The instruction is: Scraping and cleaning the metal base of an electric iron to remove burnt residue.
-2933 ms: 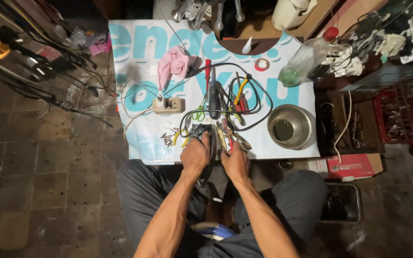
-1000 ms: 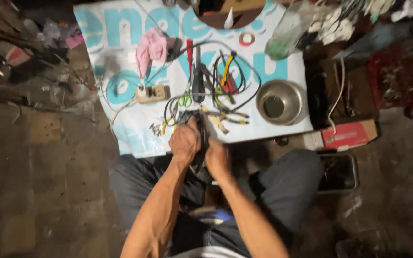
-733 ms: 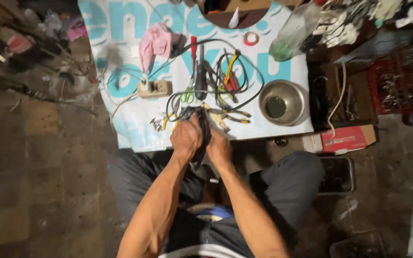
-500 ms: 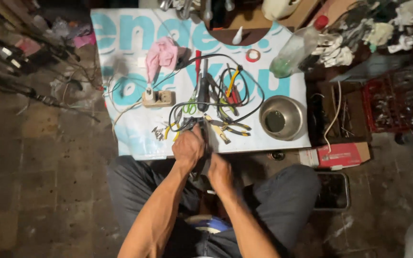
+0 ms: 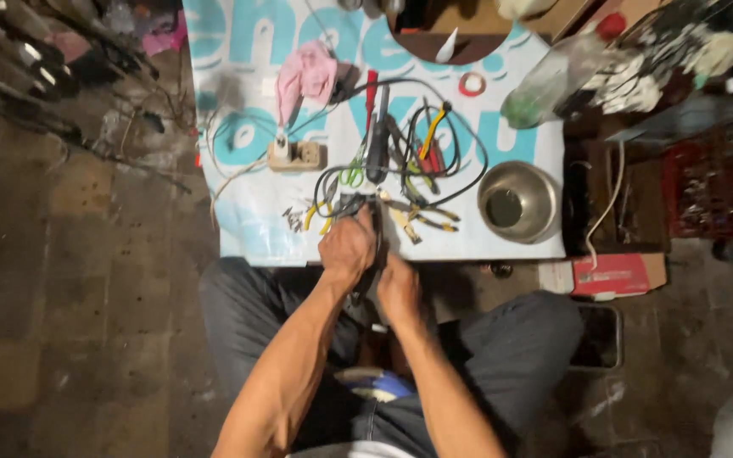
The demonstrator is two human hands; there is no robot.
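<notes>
I see both hands have come back from the tool pile toward the lap. The left hand closes around a dark cable part, the right hand grips its lower end, just left of the steel bowl.

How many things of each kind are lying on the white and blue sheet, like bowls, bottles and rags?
Metal bowl: 1
Plastic bottle: 1
Pink rag: 1
Roll of tape: 1
Power strip: 1
Green-handled scissors: 1
Total: 6
The tangled cables and pliers are too jumbled to count. The left hand and right hand grip a dark tool.
</notes>
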